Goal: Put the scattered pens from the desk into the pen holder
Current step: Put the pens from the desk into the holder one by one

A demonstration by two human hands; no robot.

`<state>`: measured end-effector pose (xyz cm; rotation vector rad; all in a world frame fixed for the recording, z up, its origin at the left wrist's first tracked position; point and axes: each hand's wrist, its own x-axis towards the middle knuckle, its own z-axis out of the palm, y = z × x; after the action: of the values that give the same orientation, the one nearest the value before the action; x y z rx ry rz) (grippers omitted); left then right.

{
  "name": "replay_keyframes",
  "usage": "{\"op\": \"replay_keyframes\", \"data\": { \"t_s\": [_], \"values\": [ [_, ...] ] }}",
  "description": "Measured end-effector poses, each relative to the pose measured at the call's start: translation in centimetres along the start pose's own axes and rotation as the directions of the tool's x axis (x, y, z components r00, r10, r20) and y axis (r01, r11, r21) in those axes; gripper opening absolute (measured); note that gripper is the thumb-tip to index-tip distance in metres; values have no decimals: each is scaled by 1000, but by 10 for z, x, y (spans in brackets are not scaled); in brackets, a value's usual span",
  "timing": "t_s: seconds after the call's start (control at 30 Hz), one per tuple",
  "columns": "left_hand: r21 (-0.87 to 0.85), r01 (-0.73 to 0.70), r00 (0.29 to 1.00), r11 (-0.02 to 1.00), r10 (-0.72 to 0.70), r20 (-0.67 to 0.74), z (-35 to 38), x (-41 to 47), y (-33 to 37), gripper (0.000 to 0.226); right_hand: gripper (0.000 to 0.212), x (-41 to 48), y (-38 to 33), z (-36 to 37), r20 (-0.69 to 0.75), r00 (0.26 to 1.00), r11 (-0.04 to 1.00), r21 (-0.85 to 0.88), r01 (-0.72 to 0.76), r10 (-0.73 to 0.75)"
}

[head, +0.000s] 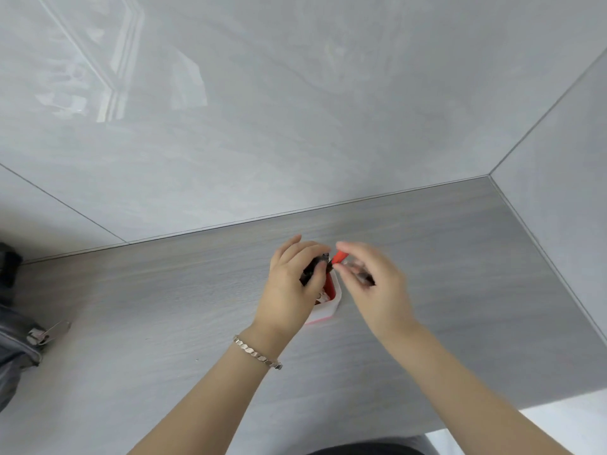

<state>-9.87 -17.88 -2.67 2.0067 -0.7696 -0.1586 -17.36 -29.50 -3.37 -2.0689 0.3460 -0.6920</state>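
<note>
1. Pens: a dark bundle [313,269] sits in the left hand, directly above the pen holder. A separate pen with a red cap [340,257] and a clear, dark-tipped barrel is in the right hand, cap end pointing toward the bundle, almost touching it. Motion blur; exact count of pens cannot be told.
2. Handling, judged: pens are light, stiff, smooth plastic. A bundle can splay or slip if the grip loosens. Best held mid-barrel, tips pointing down, then dropped in upright.
3. Pen holder [328,310]: red and white, small, standing on the counter, mostly hidden beneath the left hand. Something pale shows inside its opening; unclear what. Likely light, so it could tip if pens are pushed in at a slant.
4. Left hand [289,284]: fingers curled closed around the dark bundle. A metal bracelet [258,353] is on the wrist.
5. Right hand [371,277]: fingers pinched shut on the red-capped pen, just right of the holder.
6. Counter [164,307]: grey wood grain, meeting glossy grey wall panels at the back and right. No loose pens visible on the surface, so the task looks near its end.
7. Far left edge: a dark bag [13,339] with a metal clip, well apart from the work.
</note>
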Motion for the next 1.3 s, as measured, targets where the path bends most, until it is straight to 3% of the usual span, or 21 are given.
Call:
{"op": "replay_keyframes", "data": {
  "t_s": [0.03,0.13,0.3,0.5,0.73,0.93,1.03,1.17,1.23,1.3],
  "values": [
    [-51,43,999,998,-42,11,-3,-1,4,22,21,-4,8,4,32,999,999,-32,23,-22],
    [-175,183,983,967,-175,64,-15,-8,9,58,21,-19,24,9,120,992,991,-123,47,-33],
    [8,262,942,965,-258,215,-24,-20,-11,106,24,-4,4,-5,249,958,987,32,-155,143],
    [37,320,918,947,-320,236,-23,-18,-12,103,27,8,-36,-49,124,981,978,126,-168,152],
    [104,278,917,955,-297,268,-27,-18,-11,110,28,3,-36,-48,15,987,904,400,-152,160],
    [6,313,928,950,-307,211,-23,-25,-11,104,30,-8,-4,-6,123,976,936,285,-206,177],
    [-3,297,936,955,-290,199,-20,-26,-10,106,20,-9,-2,5,97,994,998,-31,56,-53],
    [-54,329,931,943,-315,183,-16,-26,-12,104,11,-22,17,3,48,930,878,-318,359,-363],
    [-77,341,929,937,-323,178,-14,-27,-13,102,23,-33,26,-3,106,935,868,-350,354,-338],
    [-83,345,930,935,-329,167,-13,-28,-14,100,28,-37,27,-12,192,965,935,-274,226,-177]
  ]
}}
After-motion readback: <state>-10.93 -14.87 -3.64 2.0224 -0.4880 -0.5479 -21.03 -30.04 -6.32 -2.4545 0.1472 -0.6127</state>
